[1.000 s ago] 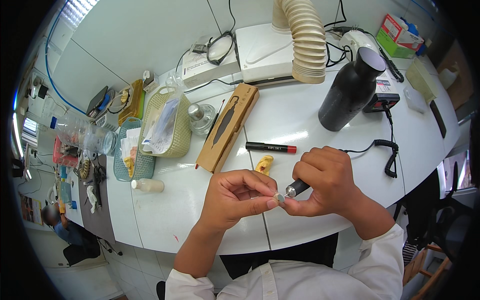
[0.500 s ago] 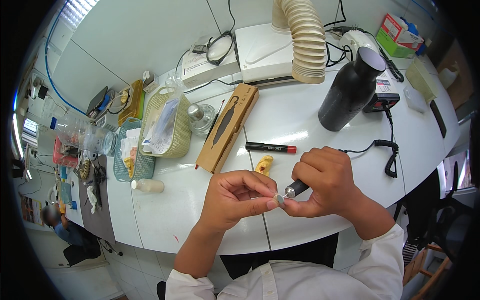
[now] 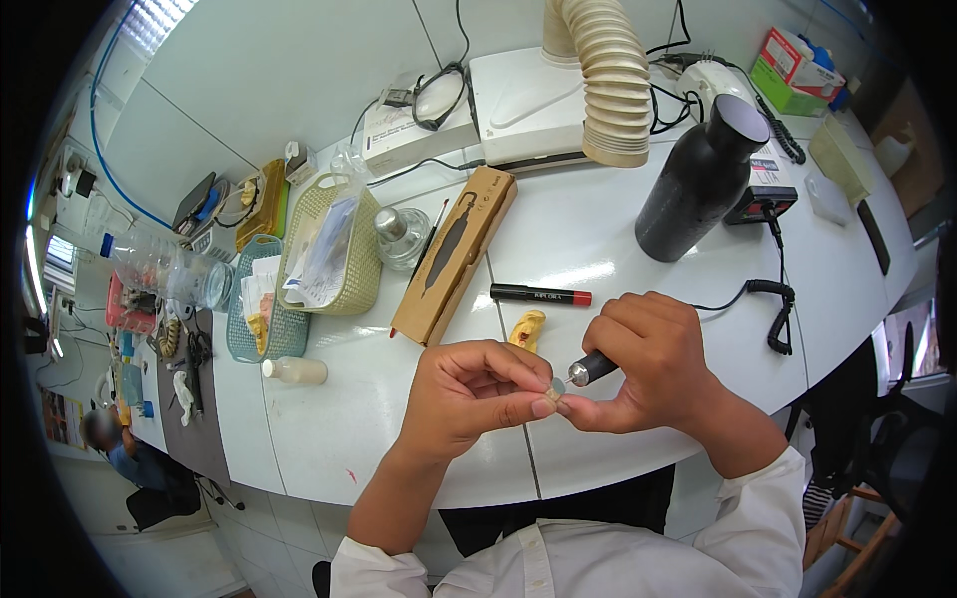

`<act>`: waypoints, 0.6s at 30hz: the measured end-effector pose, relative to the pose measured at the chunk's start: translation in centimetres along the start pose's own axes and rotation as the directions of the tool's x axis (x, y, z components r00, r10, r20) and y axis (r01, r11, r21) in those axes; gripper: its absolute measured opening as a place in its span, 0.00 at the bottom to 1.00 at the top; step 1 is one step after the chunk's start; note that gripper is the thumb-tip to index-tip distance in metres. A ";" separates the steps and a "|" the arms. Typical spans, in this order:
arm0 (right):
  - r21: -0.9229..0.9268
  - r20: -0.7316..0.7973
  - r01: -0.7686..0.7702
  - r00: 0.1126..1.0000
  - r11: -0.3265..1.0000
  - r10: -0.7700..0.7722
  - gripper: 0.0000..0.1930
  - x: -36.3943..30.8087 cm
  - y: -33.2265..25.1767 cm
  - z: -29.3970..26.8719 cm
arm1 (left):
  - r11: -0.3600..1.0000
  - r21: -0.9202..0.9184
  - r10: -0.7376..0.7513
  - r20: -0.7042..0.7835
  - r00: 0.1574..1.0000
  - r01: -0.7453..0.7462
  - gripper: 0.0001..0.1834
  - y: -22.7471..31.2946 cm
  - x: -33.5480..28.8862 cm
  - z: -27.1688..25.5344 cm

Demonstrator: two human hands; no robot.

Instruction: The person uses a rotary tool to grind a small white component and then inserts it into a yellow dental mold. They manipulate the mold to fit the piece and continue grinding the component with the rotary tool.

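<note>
Between the thumb and fingertips of my left hand (image 3: 477,391) is a small pale beige piece (image 3: 551,395), mostly hidden by the fingers. My right hand (image 3: 643,364) wraps round a black rotary handpiece (image 3: 595,368) with a metal nose, pointed left toward that piece. A small grey disc (image 3: 559,384) shows in the gap between the nose and the pale piece; whether it touches the piece I cannot tell. My right thumb reaches across to the left fingertips. Just beyond the hands, a yellow, tooth-model-like lump (image 3: 527,329) lies on the white table (image 3: 399,478).
A black marker (image 3: 539,294), a cardboard box (image 3: 454,257) and a black bottle (image 3: 698,184) stand or lie beyond my hands. The handpiece cord (image 3: 768,286) coils at right. A ribbed hose (image 3: 610,90) hangs overhead. Baskets (image 3: 349,284) and a small bottle (image 3: 295,371) are at left.
The handpiece nose has tilted slightly, and the grey disc now sits a little higher against the pale piece. Both hands stay nearly in place.
</note>
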State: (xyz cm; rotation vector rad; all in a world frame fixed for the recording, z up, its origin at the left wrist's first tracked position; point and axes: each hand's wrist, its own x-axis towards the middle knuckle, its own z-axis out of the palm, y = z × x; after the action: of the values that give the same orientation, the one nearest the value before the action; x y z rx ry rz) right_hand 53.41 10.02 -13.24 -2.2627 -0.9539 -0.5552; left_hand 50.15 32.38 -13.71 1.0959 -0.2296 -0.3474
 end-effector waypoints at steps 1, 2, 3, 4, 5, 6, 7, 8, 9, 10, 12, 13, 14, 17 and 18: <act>0.001 0.004 0.001 1.000 1.000 -0.001 0.25 0.0 0.0 0.0 | 1.000 0.003 0.001 -0.001 1.000 -0.001 0.10 0.0 0.0 0.0; 0.003 0.007 0.002 1.000 1.000 -0.002 0.24 0.0 0.0 0.0 | 1.000 0.006 0.002 -0.002 1.000 -0.002 0.10 0.0 0.0 0.0; 0.005 0.011 0.004 1.000 1.000 -0.004 0.24 -0.1 0.0 0.0 | 1.000 0.003 -0.003 -0.002 1.000 0.003 0.10 0.0 0.0 0.0; 0.007 0.015 0.005 1.000 1.000 -0.005 0.24 -0.1 0.1 0.0 | 1.000 0.000 -0.008 -0.003 1.000 0.008 0.10 0.1 0.0 0.0; 0.010 0.018 0.006 1.000 1.000 -0.006 0.24 -0.2 0.1 0.0 | 1.000 -0.003 -0.014 -0.003 1.000 0.014 0.10 0.1 0.0 0.0; 0.012 0.010 0.005 1.000 1.000 -0.005 0.24 -0.1 0.0 0.0 | 1.000 0.009 -0.011 -0.005 1.000 0.011 0.10 0.1 0.0 0.0; 0.014 0.001 0.003 1.000 1.000 -0.003 0.24 0.0 0.0 0.1 | 1.000 0.022 -0.008 -0.007 1.000 0.009 0.10 0.1 -0.1 0.0; 0.016 -0.007 0.002 1.000 1.000 -0.002 0.24 0.0 0.0 0.0 | 0.999 0.034 -0.005 -0.009 1.000 0.006 0.10 0.1 -0.1 0.0; 0.018 0.001 0.002 1.000 1.000 -0.002 0.24 0.0 0.0 0.0 | 1.000 0.023 -0.012 -0.009 1.000 0.012 0.10 0.1 -0.1 0.0; 0.020 0.008 0.003 1.000 1.000 -0.003 0.23 -0.1 0.0 0.0 | 1.000 0.012 -0.018 -0.009 1.000 0.018 0.10 0.2 0.0 0.1; 0.021 0.012 0.001 1.000 1.000 -0.001 0.23 0.0 0.0 0.0 | 1.000 0.008 -0.020 -0.011 1.000 0.020 0.10 0.2 0.0 0.1; 0.020 0.008 -0.002 1.000 1.000 0.002 0.23 0.0 0.0 0.0 | 1.000 0.015 -0.016 -0.013 1.000 0.016 0.10 0.2 -0.1 0.1; 0.019 0.004 -0.006 1.000 1.000 0.006 0.23 0.0 -0.1 0.0 | 1.000 0.022 -0.012 -0.014 1.000 0.013 0.10 0.1 -0.1 0.1; 0.040 0.007 0.006 1.000 0.999 -0.006 0.23 -0.1 0.1 0.2 | 0.999 0.003 -0.036 -0.023 0.999 0.036 0.10 0.2 -0.1 0.1; 0.039 0.017 0.004 1.000 0.999 -0.005 0.23 -0.1 0.0 0.2 | 0.999 0.001 -0.034 -0.020 0.999 0.034 0.10 0.2 -0.1 0.1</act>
State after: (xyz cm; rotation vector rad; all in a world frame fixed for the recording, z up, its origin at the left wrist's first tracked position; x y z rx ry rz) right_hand 53.40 10.09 -13.43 -2.2350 -0.9700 -0.5155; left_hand 50.08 32.40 -13.46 1.1046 -0.1942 -0.3665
